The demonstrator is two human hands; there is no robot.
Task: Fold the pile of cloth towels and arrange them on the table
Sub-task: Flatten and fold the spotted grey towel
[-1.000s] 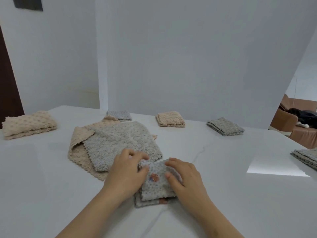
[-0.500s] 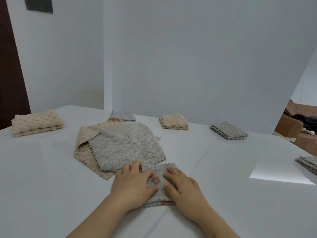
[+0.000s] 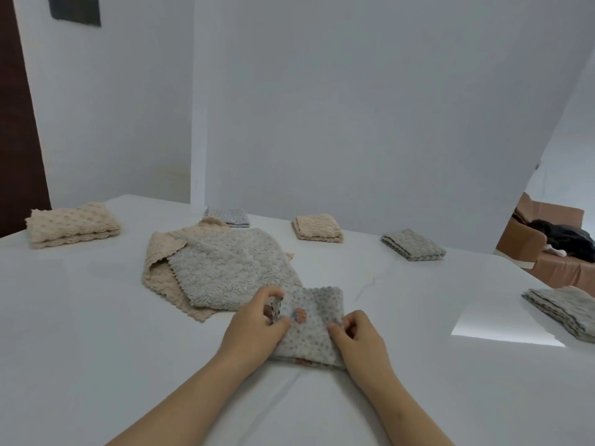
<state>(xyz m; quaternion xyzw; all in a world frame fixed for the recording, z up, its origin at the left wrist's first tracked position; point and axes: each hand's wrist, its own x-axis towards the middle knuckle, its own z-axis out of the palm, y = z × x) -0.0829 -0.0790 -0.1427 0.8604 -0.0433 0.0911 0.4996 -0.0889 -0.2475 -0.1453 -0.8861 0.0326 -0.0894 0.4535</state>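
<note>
A small folded grey dotted towel [image 3: 317,323] with an orange mark lies on the white table [image 3: 80,333] in front of me. My left hand [image 3: 254,326] pinches its left edge between thumb and fingers. On the towel's right side my right hand [image 3: 357,341] grips the edge with curled fingers. Behind it lies an unfolded pile: a grey fluffy towel [image 3: 231,268] on top of a beige towel [image 3: 161,275].
Folded towels are spread round the table: beige [image 3: 72,223] at far left, pale grey [image 3: 229,216] at the back, beige [image 3: 317,228], grey [image 3: 413,244], and a grey stack [image 3: 563,310] at the right edge. A brown sofa [image 3: 547,249] stands beyond the table.
Both hands pressed flat on the folded dotted towel before; now their fingers curl and take hold of its left and right edges. The camera has tilted slightly.
</note>
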